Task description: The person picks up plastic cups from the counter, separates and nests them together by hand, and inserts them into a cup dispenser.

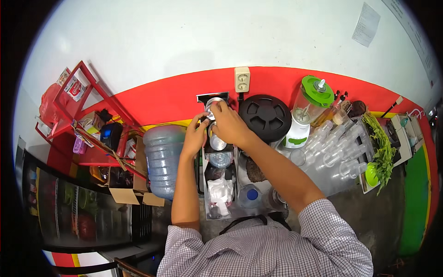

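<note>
Both my hands meet at a shiny round metal container [214, 102] near the wall, at the far end of a narrow compartmented tray. My right hand [226, 123] reaches over it from the right, fingers bent down at its rim; my left hand [196, 133] is at its left side, thumb and forefinger close together. Fingers hide where each hand touches it. Just below my right hand stands another round metal container [217, 142]. A clear round-lidded container [220, 159] and white crumpled packets [220, 192] lie nearer me in the tray.
Left stands a large blue water jug [164, 161], beside a red metal shelf [100, 159]. To the right are a black round lid [265, 117], a blender with a green lid [313, 95], rows of clear plastic cups [337, 149] and leafy greens [380, 149]. A blue-capped bottle [250, 196] stands near my body.
</note>
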The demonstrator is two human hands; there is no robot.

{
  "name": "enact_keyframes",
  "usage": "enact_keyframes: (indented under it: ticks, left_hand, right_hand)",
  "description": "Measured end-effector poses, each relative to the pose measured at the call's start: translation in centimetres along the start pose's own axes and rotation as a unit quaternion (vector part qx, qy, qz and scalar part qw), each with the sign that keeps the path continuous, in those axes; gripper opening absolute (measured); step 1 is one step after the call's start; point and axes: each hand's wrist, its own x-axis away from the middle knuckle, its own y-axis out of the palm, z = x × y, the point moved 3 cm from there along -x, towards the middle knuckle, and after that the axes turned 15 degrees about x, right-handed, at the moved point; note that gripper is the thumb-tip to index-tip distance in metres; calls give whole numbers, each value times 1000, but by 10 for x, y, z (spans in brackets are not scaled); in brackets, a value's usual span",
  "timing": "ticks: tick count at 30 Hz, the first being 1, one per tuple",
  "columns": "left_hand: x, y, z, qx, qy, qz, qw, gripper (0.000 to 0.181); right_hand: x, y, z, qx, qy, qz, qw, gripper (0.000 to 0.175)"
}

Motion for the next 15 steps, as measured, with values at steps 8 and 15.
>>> enact_keyframes:
  ticks: [8, 15]
  left_hand:
    - [5, 3, 4, -16, -13, 26, 999, 32]
    - [6, 7, 7, -23, -4, 53, 998, 30]
  right_hand:
    - [-1, -2, -5, 48, 29, -19, 998, 45]
    - [-3, -2, -9, 91, 20, 15, 996, 41]
